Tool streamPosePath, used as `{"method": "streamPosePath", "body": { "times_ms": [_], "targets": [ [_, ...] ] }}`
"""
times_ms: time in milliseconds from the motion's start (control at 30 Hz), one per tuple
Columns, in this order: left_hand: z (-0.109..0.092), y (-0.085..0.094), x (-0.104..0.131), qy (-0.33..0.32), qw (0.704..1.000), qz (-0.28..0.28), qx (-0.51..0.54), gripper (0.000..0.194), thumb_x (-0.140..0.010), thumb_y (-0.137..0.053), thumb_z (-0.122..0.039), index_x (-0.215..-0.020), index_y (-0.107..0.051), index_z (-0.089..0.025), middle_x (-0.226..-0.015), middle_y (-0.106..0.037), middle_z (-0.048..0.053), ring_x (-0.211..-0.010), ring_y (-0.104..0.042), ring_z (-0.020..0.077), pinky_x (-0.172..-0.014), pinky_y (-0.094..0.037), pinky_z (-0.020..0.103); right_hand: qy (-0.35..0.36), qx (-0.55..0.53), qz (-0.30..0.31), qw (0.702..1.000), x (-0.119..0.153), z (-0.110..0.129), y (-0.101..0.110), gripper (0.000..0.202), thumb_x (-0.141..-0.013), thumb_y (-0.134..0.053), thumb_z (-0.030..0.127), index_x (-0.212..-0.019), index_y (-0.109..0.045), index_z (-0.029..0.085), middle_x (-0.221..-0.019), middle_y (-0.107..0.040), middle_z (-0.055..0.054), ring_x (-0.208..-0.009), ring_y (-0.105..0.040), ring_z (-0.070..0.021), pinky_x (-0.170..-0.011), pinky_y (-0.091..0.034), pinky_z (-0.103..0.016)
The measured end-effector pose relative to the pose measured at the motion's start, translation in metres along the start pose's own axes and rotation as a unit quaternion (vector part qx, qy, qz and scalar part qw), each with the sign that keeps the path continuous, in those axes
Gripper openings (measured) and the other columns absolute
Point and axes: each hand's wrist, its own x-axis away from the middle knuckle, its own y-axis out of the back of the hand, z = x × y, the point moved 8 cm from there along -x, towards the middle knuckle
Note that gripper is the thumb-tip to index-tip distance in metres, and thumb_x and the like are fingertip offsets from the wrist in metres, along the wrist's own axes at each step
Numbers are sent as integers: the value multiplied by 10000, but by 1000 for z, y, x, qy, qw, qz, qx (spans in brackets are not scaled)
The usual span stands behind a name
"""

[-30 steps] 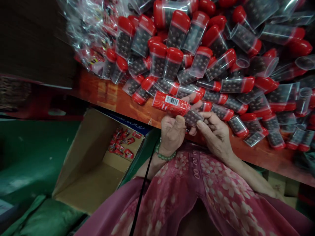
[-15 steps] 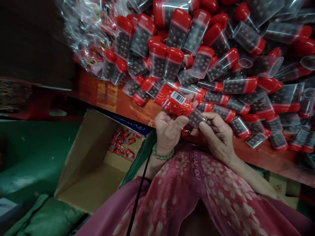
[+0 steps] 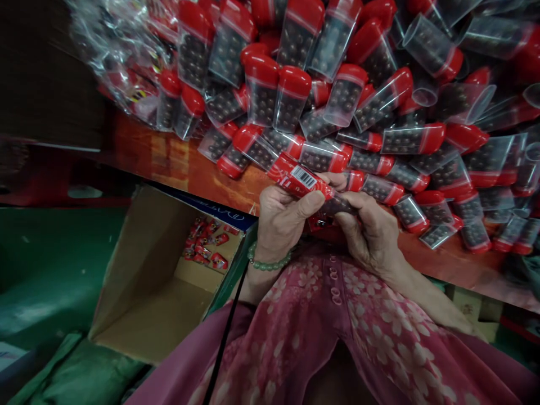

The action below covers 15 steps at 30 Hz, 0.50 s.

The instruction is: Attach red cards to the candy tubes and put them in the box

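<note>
In the head view my left hand [image 3: 279,222], with a green bead bracelet [image 3: 270,264] on its wrist, is closed around a red printed sleeve [image 3: 291,171] that bears a barcode. My right hand [image 3: 373,230] pinches the end of a clear plastic container [image 3: 337,205] filled with dark round balls. That container sits partly within the sleeve. Below the left thumb a small red printed piece [image 3: 320,221] shows; what it belongs to is unclear. Just beyond both hands lies a heap of red-capped containers [image 3: 291,107] with dark balls inside.
A heap of clear plastic wrappers [image 3: 109,62] with red print lies at the table's left. The orange-red table [image 3: 169,163] ends just in front of my body. An open cardboard box [image 3: 147,281], lower left, holds several small red packages [image 3: 205,242].
The container has gone deeper into the red sleeve, with my right fingers now curled at its end. The view has shifted slightly, and the box and heap appear a little displaced.
</note>
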Motion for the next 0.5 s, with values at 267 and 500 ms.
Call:
{"method": "streamPosePath", "body": {
  "times_ms": [267, 500],
  "targets": [
    [1, -1, -1, 21, 1000, -2, 11, 369, -747, -898, -516, -916, -768, -214, -1069, -804, 74, -1154, -753, 316, -870, -676, 401, -90, -82, 17, 992, -2, -7, -1, 153, -1053, -551, 364, -1105, -664, 275, -913, -726, -28, -773, -683, -170, -706, -592, -321],
    [2, -7, 4, 13, 1000, 6, -2, 289, -837, -833, -483, -952, -778, -223, -1042, -812, 70, -1117, -768, 299, -893, -674, 414, -168, -181, 35, 968, 2, -18, -6, 217, -1048, -565, 447, -1083, -686, 270, -886, -713, -10, -705, -657, -151, -666, -572, -308]
  ]
}}
